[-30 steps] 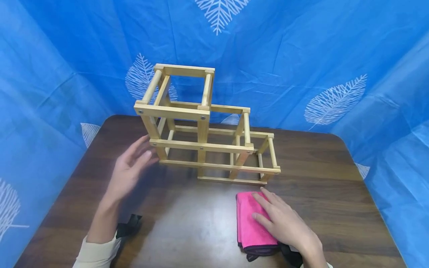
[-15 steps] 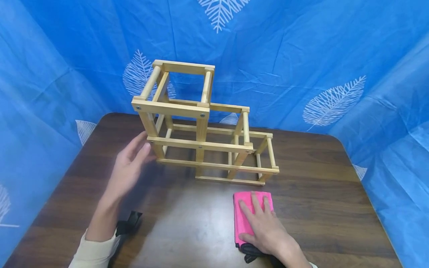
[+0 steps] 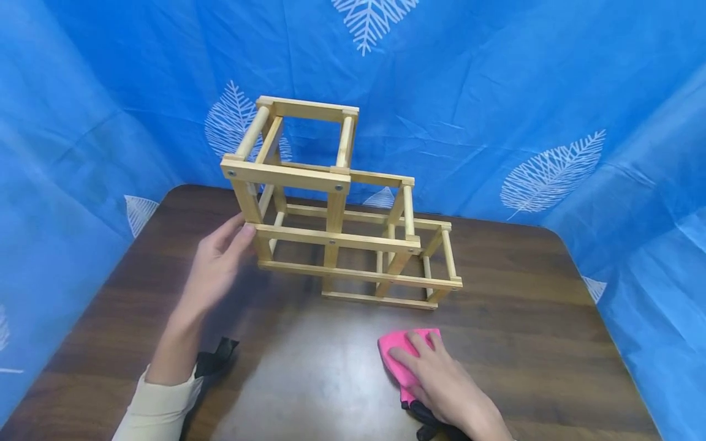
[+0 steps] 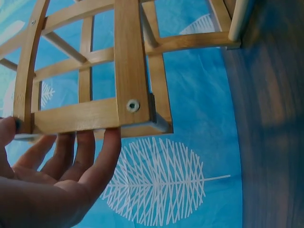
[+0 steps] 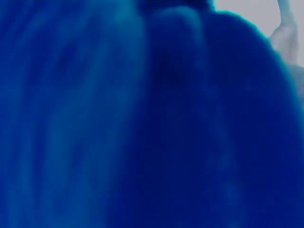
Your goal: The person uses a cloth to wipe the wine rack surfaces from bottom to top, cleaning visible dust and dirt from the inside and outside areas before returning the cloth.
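Observation:
A stepped wooden rack [image 3: 331, 236] of pale slats and round dowels stands on the table, tallest at its left end. My left hand [image 3: 215, 263] holds its left end at the middle slat; in the left wrist view the fingers [image 4: 95, 154] reach behind a slat, with the thumb at the front. A pink cloth [image 3: 394, 355] with dark edging is bunched under my right hand [image 3: 441, 383], whose bent fingers grip it in front of the rack's lower end. The right wrist view is mostly filled by a blurred dark blue shape.
The brown wood-grain table [image 3: 540, 318] has rounded far corners. Blue fabric [image 3: 469, 92] with white leaf prints hangs behind and at both sides, close behind the rack. A black strap [image 3: 217, 358] hangs by the left wrist.
My right hand has moved from the cloth's right part onto its middle, then bunched it and drawn it slightly nearer. The left thumb has closed onto the rack's slat.

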### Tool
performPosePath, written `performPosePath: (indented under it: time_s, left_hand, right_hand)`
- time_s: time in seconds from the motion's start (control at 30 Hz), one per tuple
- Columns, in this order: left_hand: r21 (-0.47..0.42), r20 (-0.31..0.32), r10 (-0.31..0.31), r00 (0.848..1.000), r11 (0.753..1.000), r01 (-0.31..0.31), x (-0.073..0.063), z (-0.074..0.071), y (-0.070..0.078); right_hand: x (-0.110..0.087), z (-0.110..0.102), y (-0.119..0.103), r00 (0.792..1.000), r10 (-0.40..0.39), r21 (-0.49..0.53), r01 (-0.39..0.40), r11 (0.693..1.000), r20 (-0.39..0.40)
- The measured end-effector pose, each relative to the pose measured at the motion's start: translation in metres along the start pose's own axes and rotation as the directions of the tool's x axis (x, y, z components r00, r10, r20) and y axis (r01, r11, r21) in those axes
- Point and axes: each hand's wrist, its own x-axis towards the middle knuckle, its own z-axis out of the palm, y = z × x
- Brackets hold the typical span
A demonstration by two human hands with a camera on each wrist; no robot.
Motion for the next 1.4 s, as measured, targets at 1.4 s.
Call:
performPosePath:
  time_s: [1.4]
  left_hand:
    - [-0.103, 0.034, 0.092, 0.995, 0.991, -0.088, 0.002, -0.001, -0.008]
  right_hand:
    - [0.048, -0.075, -0.035, 0.200, 0.151, 0.189, 0.190, 0.963, -0.968]
